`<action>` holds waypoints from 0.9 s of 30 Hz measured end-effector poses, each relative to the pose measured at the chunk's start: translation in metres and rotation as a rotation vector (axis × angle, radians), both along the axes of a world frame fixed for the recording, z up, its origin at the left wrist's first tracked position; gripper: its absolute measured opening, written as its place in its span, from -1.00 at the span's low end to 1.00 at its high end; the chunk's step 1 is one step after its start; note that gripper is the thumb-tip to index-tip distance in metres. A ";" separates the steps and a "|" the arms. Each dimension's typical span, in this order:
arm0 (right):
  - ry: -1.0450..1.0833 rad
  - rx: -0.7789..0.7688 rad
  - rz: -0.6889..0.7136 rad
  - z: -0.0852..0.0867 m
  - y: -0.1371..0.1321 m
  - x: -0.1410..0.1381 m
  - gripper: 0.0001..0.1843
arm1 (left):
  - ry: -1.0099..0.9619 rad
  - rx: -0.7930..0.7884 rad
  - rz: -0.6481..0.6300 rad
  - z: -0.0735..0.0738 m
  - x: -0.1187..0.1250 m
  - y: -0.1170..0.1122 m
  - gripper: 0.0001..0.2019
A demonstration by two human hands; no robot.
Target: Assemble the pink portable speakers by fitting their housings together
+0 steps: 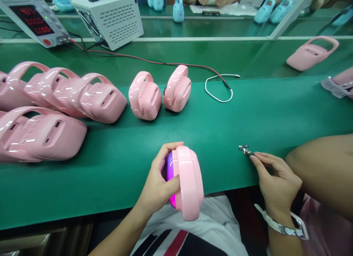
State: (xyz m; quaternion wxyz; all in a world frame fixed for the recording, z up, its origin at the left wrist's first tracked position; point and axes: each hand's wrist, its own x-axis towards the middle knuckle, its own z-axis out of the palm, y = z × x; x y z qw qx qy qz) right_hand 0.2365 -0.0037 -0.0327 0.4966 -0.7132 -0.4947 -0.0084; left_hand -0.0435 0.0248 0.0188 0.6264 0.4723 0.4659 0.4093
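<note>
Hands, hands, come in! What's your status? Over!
Left hand gripping glossy pink handled device, purple glow on its side. Right hand pinching small flat black-and-gold pieces at green tabletop. White looped cable farther back, clear of both hands.

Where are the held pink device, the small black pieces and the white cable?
Held pink device (188, 180): head view, on its handle.
Small black pieces (245, 150): head view, mid-cluster, by the right hand's (275, 182) fingertips.
White cable (224, 101): head view, bottom of its loop.
</note>
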 end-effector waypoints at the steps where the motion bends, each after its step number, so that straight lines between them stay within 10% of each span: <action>1: -0.017 -0.002 -0.010 0.000 0.000 0.000 -0.82 | -0.004 -0.004 -0.004 0.000 0.000 0.000 -0.53; 27: -0.042 -0.039 -0.067 0.000 -0.003 0.000 -0.74 | -0.015 -0.011 0.001 0.003 0.000 -0.001 -0.52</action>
